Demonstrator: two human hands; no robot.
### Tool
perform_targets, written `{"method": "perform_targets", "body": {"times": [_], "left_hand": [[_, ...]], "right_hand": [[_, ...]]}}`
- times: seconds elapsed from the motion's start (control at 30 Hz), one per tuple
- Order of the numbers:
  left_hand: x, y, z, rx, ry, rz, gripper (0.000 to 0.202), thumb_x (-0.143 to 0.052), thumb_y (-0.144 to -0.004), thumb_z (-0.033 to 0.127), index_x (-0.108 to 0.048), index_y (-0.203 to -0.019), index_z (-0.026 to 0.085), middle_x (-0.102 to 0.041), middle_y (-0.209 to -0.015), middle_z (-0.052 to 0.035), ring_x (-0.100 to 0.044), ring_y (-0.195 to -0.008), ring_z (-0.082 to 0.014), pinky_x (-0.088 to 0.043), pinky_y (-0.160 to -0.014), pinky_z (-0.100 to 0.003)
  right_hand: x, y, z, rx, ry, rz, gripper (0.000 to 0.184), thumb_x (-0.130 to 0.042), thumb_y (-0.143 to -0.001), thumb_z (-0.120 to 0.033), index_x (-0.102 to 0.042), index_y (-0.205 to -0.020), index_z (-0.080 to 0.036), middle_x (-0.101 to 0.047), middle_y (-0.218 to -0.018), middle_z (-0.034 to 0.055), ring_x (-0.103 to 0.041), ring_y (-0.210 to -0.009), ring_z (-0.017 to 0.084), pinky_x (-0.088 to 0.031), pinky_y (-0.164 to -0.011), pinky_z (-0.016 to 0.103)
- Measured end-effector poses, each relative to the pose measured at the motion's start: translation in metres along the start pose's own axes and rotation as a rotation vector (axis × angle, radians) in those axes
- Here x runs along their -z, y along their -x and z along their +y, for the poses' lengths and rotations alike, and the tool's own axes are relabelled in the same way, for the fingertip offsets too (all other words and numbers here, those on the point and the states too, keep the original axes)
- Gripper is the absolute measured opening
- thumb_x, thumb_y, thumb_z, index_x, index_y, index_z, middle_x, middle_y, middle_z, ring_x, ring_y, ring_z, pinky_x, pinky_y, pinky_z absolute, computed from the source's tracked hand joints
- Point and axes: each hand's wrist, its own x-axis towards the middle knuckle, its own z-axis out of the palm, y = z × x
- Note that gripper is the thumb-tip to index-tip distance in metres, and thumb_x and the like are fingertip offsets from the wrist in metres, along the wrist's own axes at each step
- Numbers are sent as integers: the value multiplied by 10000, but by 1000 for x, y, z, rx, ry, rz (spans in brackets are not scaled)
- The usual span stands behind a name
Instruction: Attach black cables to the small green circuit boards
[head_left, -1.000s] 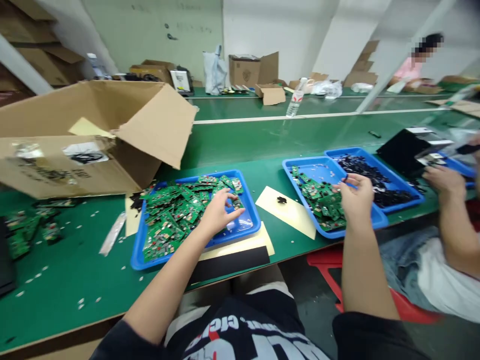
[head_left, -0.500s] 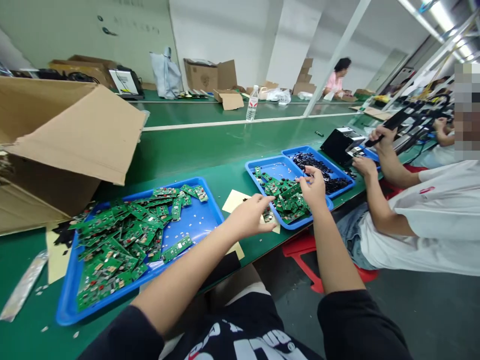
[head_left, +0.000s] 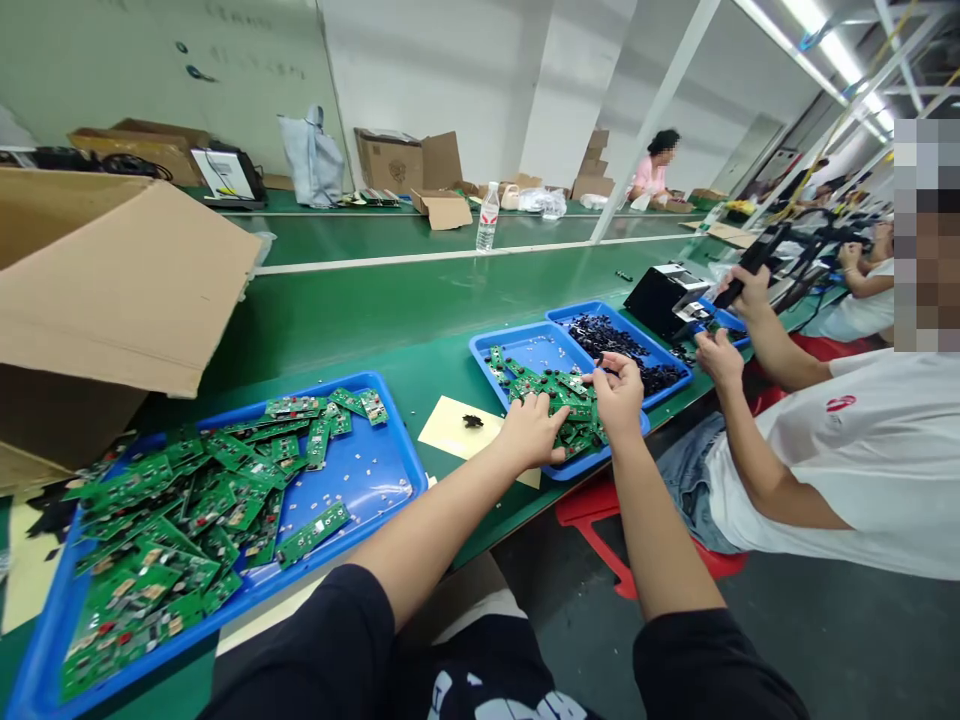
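My left hand [head_left: 531, 432] is at the near left edge of a blue tray [head_left: 480, 350] of green circuit boards [head_left: 559, 385]. Its fingers are apart, over or against the boards; I cannot tell if they touch one. Above the same tray, my right hand [head_left: 621, 396] has thumb and fingertips pinched together around a small black part [head_left: 600, 360], mostly hidden by the fingers. Behind it stands a second blue tray [head_left: 679, 383] heaped with small black parts [head_left: 611, 338].
At left a large blue tray [head_left: 409, 450] holds many circuit boards [head_left: 225, 480], beside an open cardboard box [head_left: 112, 270]. Yellow paper [head_left: 446, 425] with a black piece [head_left: 472, 421] lies between trays. A co-worker [head_left: 795, 440] sits at right, holding a black tool [head_left: 754, 265].
My left hand has moved right and down to the boards in the tray. My right hand stays pinched above the tray. The view has shifted, uncovering the black piece on the paper.
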Motion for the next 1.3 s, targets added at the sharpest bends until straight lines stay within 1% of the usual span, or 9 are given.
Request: {"method": "perform_targets", "body": {"times": [0.17, 0.33, 0.5, 0.67, 0.83, 0.93, 1.07, 1.17, 1.3], "left_hand": [[10, 2, -6, 23, 95, 13, 716, -648, -726, 465, -461, -1328, 126, -567, -1107, -187, -557, -1031, -340, -441, -823, -425], [39, 50, -29, 103, 349, 98, 739, -554, -797, 498, -340, -1398, 124, -551, -1222, -160, -624, -964, -219, -500, -841, -338], [71, 119, -35, 362, 1557, 338, 580, -586, -757, 517, -581, -1185, 126, -656, -1132, -159, -676, -938, -250, -530, -831, -348], [89, 165, -30, 697, 2024, 467, 535, -439, -818, 499, -629, -1117, 97, -689, -1096, -164, -693, -936, -248, -548, -783, -292], [93, 197, -30, 808, 2078, 586, 547, -443, -826, 492, -572, -1201, 115, -710, -1011, -142, -697, -894, -237, -550, -753, -299], [92, 211, -29, 844, 1937, 691, 425, -591, -787, 411, -629, -1105, 132, -706, -848, -87, -678, -729, -171, -522, -608, -231], [88, 223, -28, 868, 1747, 828, 378, -724, -714, 390, -686, -986, 130, -494, -515, 44, -480, -488, -57, -334, -403, -132], [84, 228, -27, 864, 1733, 864, 382, -759, -671, 415, -698, -949, 159, -530, -578, 45, -493, -509, -51, -391, -451, -145], [82, 235, -28, 849, 1746, 875, 323, -772, -652, 385, -700, -888, 178, -657, -786, 4, -610, -649, -97, -520, -673, -248]], "right_hand": [[5, -5, -11, 54, -61, 94, 223, -607, -734, -329, -510, -886, -197, -558, -820, 2, -645, -752, 156, -517, -805, 364], [15, 17, -42, 70, -116, 27, 188, -655, -738, -319, -557, -850, -203, -596, -735, -13, -639, -697, 149, -527, -757, 346], [-5, 66, -84, 59, -329, -299, 90, -618, -810, -268, -565, -876, -234, -552, -667, -47, -577, -551, 107, -560, -710, 348], [-49, 118, -108, 41, -376, -574, 64, -579, -845, -254, -582, -901, -222, -574, -751, -12, -608, -626, 119, -544, -614, 285], [-77, 155, -117, 44, -349, -728, 106, -519, -886, -240, -587, -965, -223, -609, -803, 7, -622, -674, 128, -535, -628, 271], [-83, 169, -123, 55, -308, -767, 141, -502, -898, -253, -595, -1000, -224, -623, -820, 15, -632, -693, 139, -537, -661, 290], [-87, 182, -131, 100, -264, -779, 183, -476, -912, -254, -607, -1039, -234, -609, -811, 14, -632, -694, 142, -530, -689, 310], [-91, 190, -134, 132, -267, -795, 311, -455, -917, -237, -518, -1220, -265, -593, -809, 1, -626, -710, 139, -532, -697, 308], [-94, 198, -134, 158, -266, -758, 402, -449, -914, -211, -416, -1311, -257, -593, -828, 6, -630, -748, 142, -538, -719, 312]]}}
